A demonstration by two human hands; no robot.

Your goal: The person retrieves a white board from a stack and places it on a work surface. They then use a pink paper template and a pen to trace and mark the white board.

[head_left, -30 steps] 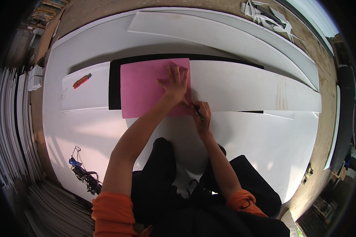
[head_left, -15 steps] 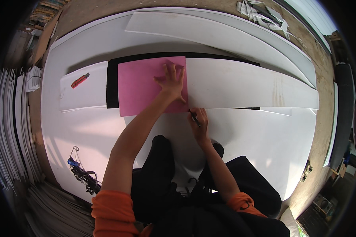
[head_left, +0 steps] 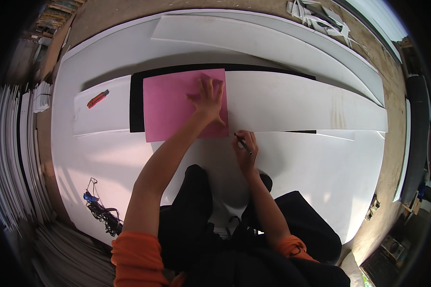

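Note:
A pink sheet [head_left: 172,105] lies flat over a black sheet [head_left: 137,103] and a long white board [head_left: 306,105]. My left hand [head_left: 207,99] presses flat on the pink sheet near its right edge, fingers spread. My right hand [head_left: 246,148] grips a dark pen [head_left: 243,143], its tip touching the white board at the pink sheet's lower right corner. A red utility knife [head_left: 97,98] rests on the white board at the far left, away from both hands.
Large white boards [head_left: 254,38] cover the floor under and beyond the work. A blue and black bundle of cords [head_left: 98,208] lies at the lower left. Stacked white sheets [head_left: 14,158] line the left side. My dark-trousered knees [head_left: 196,191] kneel on the white board.
My right hand with the pen has slid down along the pink sheet's right edge to its lower corner. My left hand stays pressed on the sheet.

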